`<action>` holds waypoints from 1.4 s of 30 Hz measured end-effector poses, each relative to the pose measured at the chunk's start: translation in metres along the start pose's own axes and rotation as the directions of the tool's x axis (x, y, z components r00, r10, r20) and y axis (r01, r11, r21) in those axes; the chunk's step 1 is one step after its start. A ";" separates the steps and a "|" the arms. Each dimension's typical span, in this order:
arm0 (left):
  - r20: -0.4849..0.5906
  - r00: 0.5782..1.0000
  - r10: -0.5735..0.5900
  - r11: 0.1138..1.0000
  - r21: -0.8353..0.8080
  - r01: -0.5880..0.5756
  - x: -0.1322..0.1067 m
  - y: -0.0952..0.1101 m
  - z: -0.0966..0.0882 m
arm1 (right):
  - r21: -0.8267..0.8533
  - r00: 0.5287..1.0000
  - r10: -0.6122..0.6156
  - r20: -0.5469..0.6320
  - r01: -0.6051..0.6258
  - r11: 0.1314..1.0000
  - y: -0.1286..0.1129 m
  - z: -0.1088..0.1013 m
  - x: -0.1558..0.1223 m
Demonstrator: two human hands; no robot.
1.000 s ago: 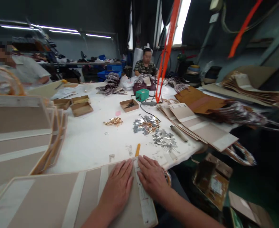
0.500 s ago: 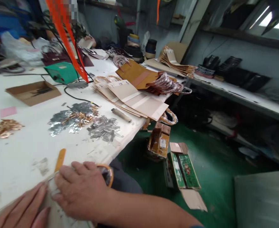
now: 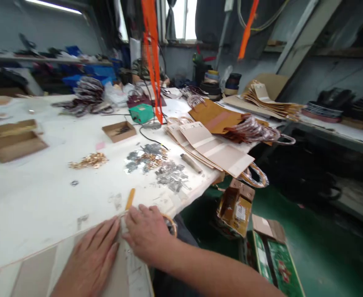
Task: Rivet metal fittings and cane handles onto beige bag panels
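- L grip [image 3: 90, 255]: flat on beige panel [image 3: 119, 278], fingers extended, not closed on anything.
- R grip [image 3: 147, 233]: fingers slightly bent on panel's pale end strip [image 3: 138, 274], just beside L grip; can't tell if pinching.
- Panel: under both grips, prob. light, stiff-ish, w/ some flex; best held by opp. edges.
- Hidden: grip undersides; orange loop [image 3: 172, 226] partly, behind R grip. Panel's near/L parts cut off.

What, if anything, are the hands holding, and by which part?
The left hand lies flat on the beige panel, gripping nothing visible; the right hand rests over its pale end strip, and whether it grips the edge cannot be told.
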State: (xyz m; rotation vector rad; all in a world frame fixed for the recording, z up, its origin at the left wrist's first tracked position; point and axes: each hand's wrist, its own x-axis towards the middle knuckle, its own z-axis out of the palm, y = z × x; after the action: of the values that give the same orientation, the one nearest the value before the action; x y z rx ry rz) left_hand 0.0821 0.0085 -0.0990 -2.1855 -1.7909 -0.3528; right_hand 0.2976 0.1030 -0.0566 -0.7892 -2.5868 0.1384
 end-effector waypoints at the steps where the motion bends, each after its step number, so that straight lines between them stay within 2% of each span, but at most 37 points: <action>1: -0.009 1.000 0.004 0.999 0.032 -0.004 -0.002 0.002 -0.007 | 0.012 1.000 -0.013 0.005 0.013 1.000 0.000 0.001 0.000; 5: -0.006 0.998 -0.070 0.997 0.032 0.070 -0.003 0.015 -0.022 | 0.196 1.000 -0.025 0.009 0.023 0.980 0.021 0.000 0.003; 6: -0.001 0.996 -0.088 0.996 0.018 0.088 -0.003 0.017 -0.024 | 0.264 1.000 0.018 -0.007 -0.015 0.964 0.031 -0.002 0.007; 8: 0.008 0.995 -0.104 0.995 0.003 0.104 -0.004 0.020 -0.028 | 0.343 0.978 0.205 -0.030 -0.183 0.921 0.056 -0.007 0.021; 9: 0.010 0.994 -0.108 0.994 0.005 0.108 -0.005 0.021 -0.030 | 0.333 0.954 0.300 -0.006 -0.281 0.900 0.068 -0.011 0.031; 11: 0.006 0.994 -0.107 0.994 0.020 0.107 -0.008 0.022 -0.032 | 0.284 0.916 0.401 0.000 -0.384 0.878 0.093 -0.018 0.050; 14: -0.027 0.995 -0.097 0.993 0.061 0.098 -0.012 0.023 -0.032 | 0.202 0.878 0.479 0.005 -0.470 0.859 0.122 -0.024 0.069; 17: -0.082 0.994 -0.074 0.992 0.097 0.082 -0.013 0.021 -0.029 | 0.127 0.853 0.521 0.011 -0.518 0.846 0.138 -0.025 0.075; 21: -0.118 0.991 -0.058 0.993 0.097 0.070 -0.014 0.019 -0.023 | 0.033 0.858 0.511 0.040 -0.513 0.858 0.135 -0.019 0.079; 24: -0.071 0.993 -0.091 0.995 0.041 0.094 -0.015 0.020 -0.020 | -0.020 0.878 0.468 0.098 -0.468 0.883 0.120 -0.010 0.094; 27: 0.084 0.985 -0.150 0.985 -0.076 0.156 -0.015 0.021 -0.023 | -0.063 0.884 0.436 0.170 -0.432 0.900 0.104 0.002 0.117; 30: 0.267 0.946 -0.184 0.949 -0.204 0.242 -0.012 0.022 -0.032 | -0.116 0.865 0.453 0.215 -0.438 0.892 0.096 0.010 0.139; 33: 0.368 0.908 -0.198 0.906 -0.284 0.313 -0.009 0.023 -0.043 | -0.147 0.842 0.485 0.237 -0.462 0.875 0.096 0.012 0.151; 36: 0.405 0.889 -0.212 0.879 -0.320 0.355 -0.008 0.024 -0.050 | -0.156 0.836 0.486 0.256 -0.460 0.874 0.100 0.009 0.153; 42: 0.402 0.887 -0.225 0.867 -0.333 0.371 -0.008 0.027 -0.052 | -0.166 0.836 0.490 0.247 -0.461 0.872 0.102 0.004 0.148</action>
State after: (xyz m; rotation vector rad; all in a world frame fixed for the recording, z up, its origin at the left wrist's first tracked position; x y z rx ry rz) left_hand 0.1073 -0.0230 -0.0556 -2.3450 -2.4687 -0.4571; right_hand 0.2376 0.2697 -0.0268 -1.5493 -2.6090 0.2903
